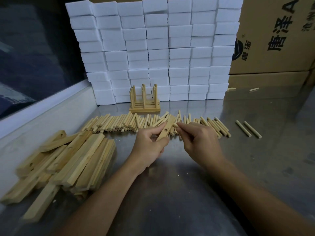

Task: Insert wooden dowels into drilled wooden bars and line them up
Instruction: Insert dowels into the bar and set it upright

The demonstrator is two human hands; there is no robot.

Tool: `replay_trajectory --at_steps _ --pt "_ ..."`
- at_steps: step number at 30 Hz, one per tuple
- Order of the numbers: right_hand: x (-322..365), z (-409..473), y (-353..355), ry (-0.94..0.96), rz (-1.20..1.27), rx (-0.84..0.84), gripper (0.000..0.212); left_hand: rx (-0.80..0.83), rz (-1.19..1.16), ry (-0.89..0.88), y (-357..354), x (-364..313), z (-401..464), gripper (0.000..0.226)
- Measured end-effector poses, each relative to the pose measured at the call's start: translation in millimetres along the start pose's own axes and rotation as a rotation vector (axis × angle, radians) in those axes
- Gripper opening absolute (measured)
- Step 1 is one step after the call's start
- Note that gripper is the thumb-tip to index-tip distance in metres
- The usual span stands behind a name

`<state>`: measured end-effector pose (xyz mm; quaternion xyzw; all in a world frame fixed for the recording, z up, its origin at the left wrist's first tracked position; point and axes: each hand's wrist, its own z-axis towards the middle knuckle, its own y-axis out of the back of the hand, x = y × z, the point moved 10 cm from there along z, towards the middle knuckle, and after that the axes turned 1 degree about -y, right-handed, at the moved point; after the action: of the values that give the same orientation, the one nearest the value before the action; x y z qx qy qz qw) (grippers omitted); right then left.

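Head view: left hand (150, 143) grips a pale drilled bar (167, 127); right hand (196, 137) pinches a short dowel (175, 124).

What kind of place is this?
Probably a small workshop or packing area: a steel table heaped with dowels and drilled bars, cardboard cartons behind.
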<state>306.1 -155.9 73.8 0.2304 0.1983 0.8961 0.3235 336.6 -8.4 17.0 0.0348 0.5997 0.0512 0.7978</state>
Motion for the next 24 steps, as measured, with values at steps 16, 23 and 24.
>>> replay_trajectory --at_steps 16,23,24 --pt "-64.0 -41.6 -58.8 -1.073 0.994 0.428 0.026 0.012 0.397 -0.299 -10.4 -22.6 -5.4 0.055" --pt "-67.9 -27.8 -40.7 -0.940 0.837 0.273 0.024 0.009 0.229 -0.137 -12.7 -9.4 2.0 0.050" --pt "-66.9 -25.7 -37.6 -0.939 0.851 0.236 0.025 0.002 0.165 -0.098 -11.1 -6.2 1.8 0.049"
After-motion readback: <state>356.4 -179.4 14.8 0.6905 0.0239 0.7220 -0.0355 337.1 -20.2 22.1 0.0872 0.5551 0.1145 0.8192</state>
